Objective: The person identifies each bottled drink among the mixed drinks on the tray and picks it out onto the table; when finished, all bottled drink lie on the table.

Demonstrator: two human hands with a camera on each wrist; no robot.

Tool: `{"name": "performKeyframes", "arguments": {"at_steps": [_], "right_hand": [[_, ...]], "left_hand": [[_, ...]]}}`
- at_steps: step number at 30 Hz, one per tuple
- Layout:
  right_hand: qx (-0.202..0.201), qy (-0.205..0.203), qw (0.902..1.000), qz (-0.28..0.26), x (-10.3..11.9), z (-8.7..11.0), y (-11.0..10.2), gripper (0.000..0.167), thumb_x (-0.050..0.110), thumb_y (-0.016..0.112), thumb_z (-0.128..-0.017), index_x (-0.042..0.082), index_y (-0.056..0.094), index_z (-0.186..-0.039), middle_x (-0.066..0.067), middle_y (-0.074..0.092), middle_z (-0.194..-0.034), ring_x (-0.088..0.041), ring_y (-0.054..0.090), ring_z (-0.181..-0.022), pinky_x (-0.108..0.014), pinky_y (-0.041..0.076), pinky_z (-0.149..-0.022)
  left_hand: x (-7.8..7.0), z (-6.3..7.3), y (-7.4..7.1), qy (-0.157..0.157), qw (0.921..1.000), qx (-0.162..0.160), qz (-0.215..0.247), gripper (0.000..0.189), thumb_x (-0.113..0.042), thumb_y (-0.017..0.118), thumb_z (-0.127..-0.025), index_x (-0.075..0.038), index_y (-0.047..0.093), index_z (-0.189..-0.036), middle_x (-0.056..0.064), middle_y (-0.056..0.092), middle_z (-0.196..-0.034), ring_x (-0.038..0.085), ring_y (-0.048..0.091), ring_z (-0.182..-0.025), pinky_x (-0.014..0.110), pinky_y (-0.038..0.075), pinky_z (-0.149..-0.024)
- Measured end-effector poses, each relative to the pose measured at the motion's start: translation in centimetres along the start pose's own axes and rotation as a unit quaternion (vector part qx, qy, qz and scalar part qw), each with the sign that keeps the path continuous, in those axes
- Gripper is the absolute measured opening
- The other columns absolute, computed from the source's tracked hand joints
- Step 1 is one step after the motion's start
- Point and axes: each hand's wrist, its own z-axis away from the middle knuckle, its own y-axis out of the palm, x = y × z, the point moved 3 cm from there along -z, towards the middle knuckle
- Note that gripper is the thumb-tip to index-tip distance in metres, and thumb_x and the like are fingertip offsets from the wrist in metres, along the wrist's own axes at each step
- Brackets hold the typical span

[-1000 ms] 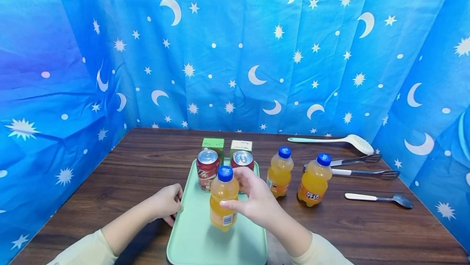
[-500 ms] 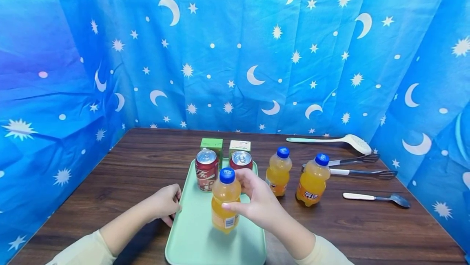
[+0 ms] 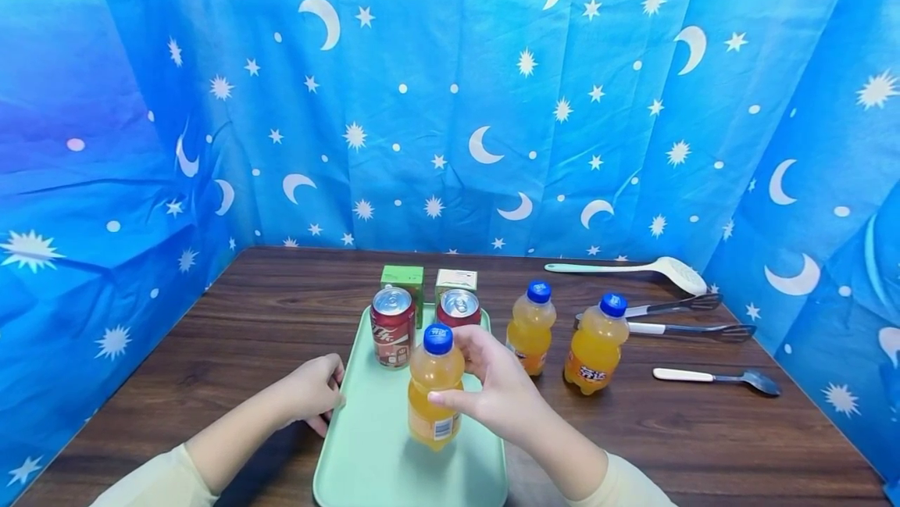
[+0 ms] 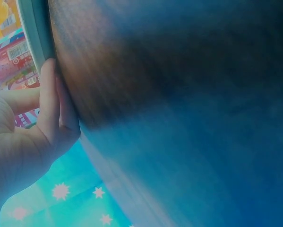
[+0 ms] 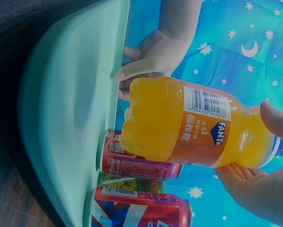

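An orange Fanta bottle (image 3: 425, 382) with a blue cap is held upright by my right hand (image 3: 501, 394), thumb and fingers round its upper half. The right wrist view shows a gap between the bottle's base and the pale green tray (image 5: 70, 94). At the tray's left edge, my left hand (image 3: 312, 390) pinches the rim, thumb on top and the other fingers at its outer side. Toward the tray's far end stand two red soda cans, one on the left (image 3: 392, 329) and one on the right (image 3: 458, 307), the latter partly hidden by the bottle and right hand.
Behind the cans stand a green carton (image 3: 403, 276) and a whitish carton (image 3: 456, 280). Two more orange bottles (image 3: 530, 335) stand right of the tray. Farther right lie a slotted spoon (image 3: 675, 273), two dark-headed utensils (image 3: 696, 329) and a white-handled spoon (image 3: 717, 376).
The bottle in my right hand has shifted slightly right and nearer to me over the tray. My left hand stays at the tray's rim.
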Motion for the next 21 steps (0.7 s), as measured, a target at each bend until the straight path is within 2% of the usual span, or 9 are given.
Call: {"name": "performKeyframes", "arguments": {"at_steps": [6, 21], "right_hand": [[-0.001, -0.002, 1.0, -0.006, -0.11, 0.16, -0.21, 0.055, 0.02, 0.078, -0.077, 0.015, 0.048, -0.123, 0.003, 0.059, -0.117, -0.016, 0.055, -0.113, -0.045, 0.045, -0.097], [-0.016, -0.004, 0.9998, -0.01, 0.01, 0.74, -1.03, 0.054, 0.016, 0.078, -0.077, 0.012, 0.049, -0.122, -0.001, 0.059, -0.117, -0.02, 0.054, -0.113, -0.044, 0.045, -0.097]], "left_hand": [[0.09, -0.04, 0.02, 0.0, 1.0, -0.002, -0.002, 0.023, 0.016, 0.057, -0.079, 0.002, 0.042, -0.088, 0.017, 0.046, -0.076, 0.027, 0.056, -0.057, 0.038, 0.055, -0.043], [0.0, 0.01, -0.01, -0.002, 1.0, 0.0, 0.004, 0.023, 0.016, 0.057, -0.079, 0.002, 0.042, -0.088, 0.017, 0.046, -0.076, 0.028, 0.056, -0.056, 0.039, 0.055, -0.043]]}}
